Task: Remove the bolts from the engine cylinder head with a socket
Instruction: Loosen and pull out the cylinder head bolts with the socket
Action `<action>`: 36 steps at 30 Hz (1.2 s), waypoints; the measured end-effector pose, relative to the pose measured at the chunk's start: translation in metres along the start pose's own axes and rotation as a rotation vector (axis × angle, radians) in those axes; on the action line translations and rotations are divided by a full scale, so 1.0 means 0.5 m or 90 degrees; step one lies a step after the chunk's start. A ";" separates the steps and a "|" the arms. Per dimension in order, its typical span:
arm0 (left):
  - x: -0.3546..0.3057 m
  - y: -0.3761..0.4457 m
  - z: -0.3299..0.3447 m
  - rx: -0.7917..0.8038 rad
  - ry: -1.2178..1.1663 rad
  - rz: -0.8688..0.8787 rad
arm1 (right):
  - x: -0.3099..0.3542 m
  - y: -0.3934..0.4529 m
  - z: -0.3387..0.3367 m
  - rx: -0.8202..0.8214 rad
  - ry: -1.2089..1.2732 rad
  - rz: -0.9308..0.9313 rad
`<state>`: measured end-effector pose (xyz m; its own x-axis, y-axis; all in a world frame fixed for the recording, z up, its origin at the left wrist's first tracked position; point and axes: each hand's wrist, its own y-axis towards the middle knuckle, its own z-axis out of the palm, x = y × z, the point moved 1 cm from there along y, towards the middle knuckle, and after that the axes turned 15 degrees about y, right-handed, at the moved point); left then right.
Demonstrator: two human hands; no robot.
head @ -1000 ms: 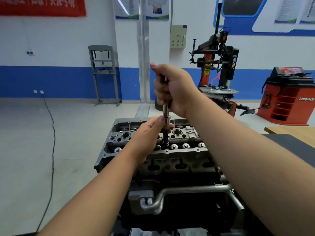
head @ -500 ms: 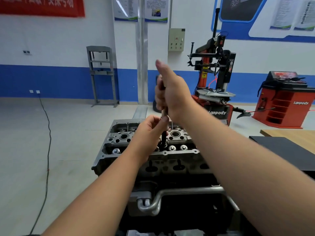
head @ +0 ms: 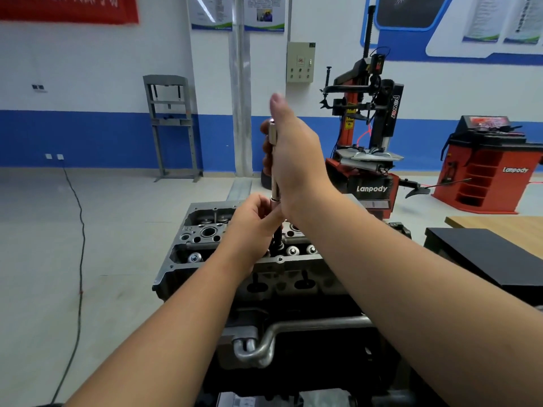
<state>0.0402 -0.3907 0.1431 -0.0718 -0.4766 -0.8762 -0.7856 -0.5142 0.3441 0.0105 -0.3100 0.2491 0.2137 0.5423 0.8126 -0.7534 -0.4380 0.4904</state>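
The right hand (head: 296,160) wraps the upper socket extension (head: 274,168), thumb raised, to spin it upright; the left hand (head: 255,224) pinches its lower shaft — likely steadying it over a bolt, hidden, in the cylinder head (head: 205,233).

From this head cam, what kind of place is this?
Likely an auto-repair training workshop: a red tyre changer and a red Lanpody machine stand by the wall, posters hang above, and a bare engine cylinder head sits up front.
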 end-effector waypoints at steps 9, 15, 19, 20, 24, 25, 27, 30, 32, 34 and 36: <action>0.011 -0.010 -0.021 0.087 -0.015 0.012 | 0.021 0.047 -0.037 0.251 0.137 0.205; 0.005 -0.011 -0.016 0.053 -0.025 0.003 | 0.009 0.027 -0.029 0.150 0.151 0.146; -0.004 -0.009 -0.006 -0.016 -0.026 -0.002 | 0.016 0.016 -0.001 -0.042 0.072 0.107; -0.006 -0.009 -0.005 -0.024 -0.025 -0.002 | 0.016 0.014 0.003 -0.046 0.048 0.084; 0.004 -0.014 -0.017 0.013 -0.042 0.013 | 0.012 0.026 -0.012 0.080 0.079 0.087; 0.006 -0.018 -0.020 0.030 -0.031 0.014 | 0.016 0.033 -0.019 0.126 0.108 0.122; 0.006 -0.023 -0.022 0.067 -0.003 0.002 | 0.019 0.043 -0.027 0.197 0.121 0.144; -0.001 -0.026 -0.022 0.096 -0.006 -0.003 | 0.012 0.043 -0.025 0.224 0.121 0.122; -0.005 -0.023 -0.024 0.109 -0.003 -0.004 | 0.007 0.039 -0.024 0.219 0.126 0.102; -0.005 -0.020 -0.026 0.115 -0.004 -0.006 | 0.007 0.038 -0.024 0.214 0.129 0.089; -0.004 -0.020 -0.027 0.110 -0.008 -0.006 | 0.004 0.038 -0.024 0.210 0.128 0.082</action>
<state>0.0564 -0.3945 0.1460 -0.0712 -0.4634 -0.8833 -0.8801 -0.3876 0.2743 -0.0108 -0.3086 0.2563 -0.0196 0.5834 0.8119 -0.5188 -0.7002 0.4905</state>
